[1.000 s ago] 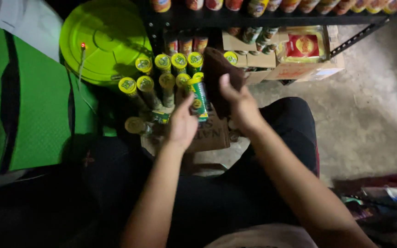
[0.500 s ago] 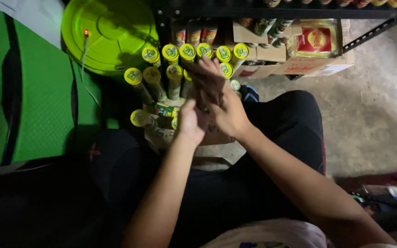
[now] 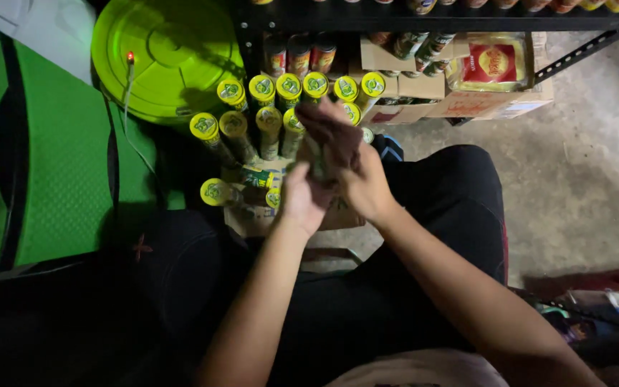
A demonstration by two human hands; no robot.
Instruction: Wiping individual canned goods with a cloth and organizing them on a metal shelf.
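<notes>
Both hands meet over a cardboard box [image 3: 252,218] on the floor, packed with tall yellow-lidded canisters [image 3: 275,115]. The left hand [image 3: 302,197] and the right hand [image 3: 356,175] close their fingers together around one upright green canister [image 3: 317,161], mostly hidden between the palms. A round green lid [image 3: 166,57] lies beside the metal shelf [image 3: 424,18].

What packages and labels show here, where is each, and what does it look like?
Tall cans: standing in rows before the hands, yellow-green round lids, green sides.
Cardboard box: under the cans, brown.
Flat packet: upper right on cartons, yellow with a red label.
Cartons: under the shelf, tan.
</notes>
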